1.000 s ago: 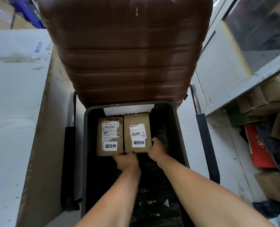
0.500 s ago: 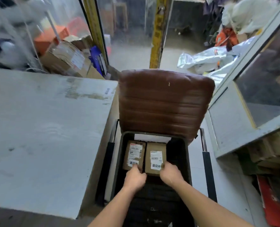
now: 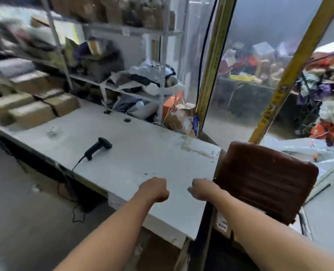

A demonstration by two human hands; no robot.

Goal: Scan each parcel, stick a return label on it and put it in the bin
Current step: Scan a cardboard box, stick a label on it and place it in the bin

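Observation:
My left hand (image 3: 156, 189) and my right hand (image 3: 202, 189) hover side by side over the near right end of the grey table (image 3: 134, 153), both loosely curled with nothing in them. A black handheld scanner (image 3: 97, 148) lies on the table to the left, its cord running off the front edge. Several brown parcels (image 3: 31, 108) are stacked at the table's far left end. Below my right arm a labelled parcel (image 3: 221, 224) shows in the black bin (image 3: 217, 251) on the chair; most of the bin is hidden.
A brown leather chair back (image 3: 265, 180) stands right of the table. Metal shelves (image 3: 123, 55) crammed with packages rise behind the table. Yellow door posts (image 3: 211, 61) and clear plastic curtains lie beyond. A small roll (image 3: 52, 130) rests on the table's left part.
Both hands have come up out of the bin, leaving the two labelled parcels inside. The view has swung up and left from the bin to the table and scanner.

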